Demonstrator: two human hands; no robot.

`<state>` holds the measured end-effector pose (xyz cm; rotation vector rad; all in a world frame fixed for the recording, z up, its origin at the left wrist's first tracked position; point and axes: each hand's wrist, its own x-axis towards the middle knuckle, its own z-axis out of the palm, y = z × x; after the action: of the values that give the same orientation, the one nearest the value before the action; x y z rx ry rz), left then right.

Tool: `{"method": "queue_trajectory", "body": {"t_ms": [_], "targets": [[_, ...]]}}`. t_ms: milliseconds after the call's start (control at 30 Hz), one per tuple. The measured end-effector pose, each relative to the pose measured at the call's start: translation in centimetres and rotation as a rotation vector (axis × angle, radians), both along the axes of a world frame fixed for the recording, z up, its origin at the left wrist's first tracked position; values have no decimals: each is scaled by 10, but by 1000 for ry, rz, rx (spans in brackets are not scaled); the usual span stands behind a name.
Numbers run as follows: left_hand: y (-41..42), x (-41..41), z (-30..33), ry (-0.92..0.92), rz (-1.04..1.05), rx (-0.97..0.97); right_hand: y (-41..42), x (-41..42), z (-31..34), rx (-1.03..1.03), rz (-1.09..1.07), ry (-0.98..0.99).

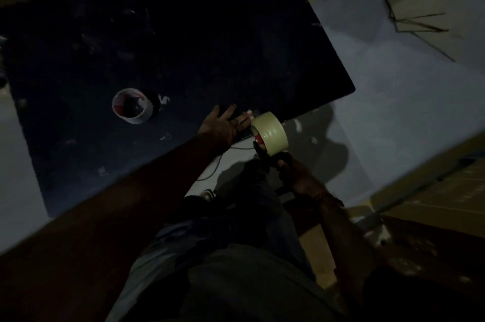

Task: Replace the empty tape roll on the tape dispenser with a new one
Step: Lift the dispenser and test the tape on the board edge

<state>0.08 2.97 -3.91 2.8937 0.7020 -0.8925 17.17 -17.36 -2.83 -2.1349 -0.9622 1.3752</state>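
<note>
Dark trousers [236,282] fill the bottom of the view, closest of all, with both forearms reaching out over them. Beyond them lies the black desk [183,33], the biggest thing here, its near right corner jutting over a pale grey floor [393,112]. Near the desk's near left part stands an empty tape core [132,106], on its end, its hole facing up, well apart from both hands.

Just off the desk's near right edge, the right hand [296,175] grips the tape dispenser [262,147] from below, fingers curled round its handle; how tightly is lost in the dark. A fresh roll of tan tape [270,133] sits on the dispenser's red hub, roll uppermost, handle running down and back toward the body, so the dispenser's long axis lies roughly along the right forearm. The roll's axle points left and slightly toward the camera, its open face showing the hub.

The left hand [225,122] lies flat and spread on the desk edge, fingers straight, fingertips [248,113] just beside the roll; whether they touch it I cannot tell. It holds nothing.

Judging from this, the old core is off and the new roll is mounted or nearly so. What likely remains is seating the roll fully on the hub, then finding the tape's free end and threading it toward the cutter, which calls for the left hand's fingertips while the right keeps the dispenser steady
</note>
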Motion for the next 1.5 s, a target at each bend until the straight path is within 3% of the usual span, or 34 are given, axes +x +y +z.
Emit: {"method": "queue_trajectory", "body": {"t_ms": [167, 300, 467, 967, 1133, 1233, 1367, 1500], "targets": [[2, 2, 9, 19, -28, 17, -4, -8, 2, 4, -64, 84], [1, 1, 9, 30, -13, 10, -5, -5, -1, -15, 12, 25], [5, 2, 9, 34, -24, 6, -11, -4, -3, -56, -185, 31], [-1, 1, 3, 11, 13, 12, -17, -10, -4, -71, -183, 130], [0, 1, 1, 5, 13, 4, -16, 1, 1, -54, -167, 40], [0, 3, 3, 14, 14, 2, -34, 25, -9, -162, -118, -19], [0, -1, -8, -16, 28, -2, -75, 37, -14, -417, -266, 24], [-1, -2, -10, -55, 55, -35, -65, 28, -8, -251, -503, 174]]}}
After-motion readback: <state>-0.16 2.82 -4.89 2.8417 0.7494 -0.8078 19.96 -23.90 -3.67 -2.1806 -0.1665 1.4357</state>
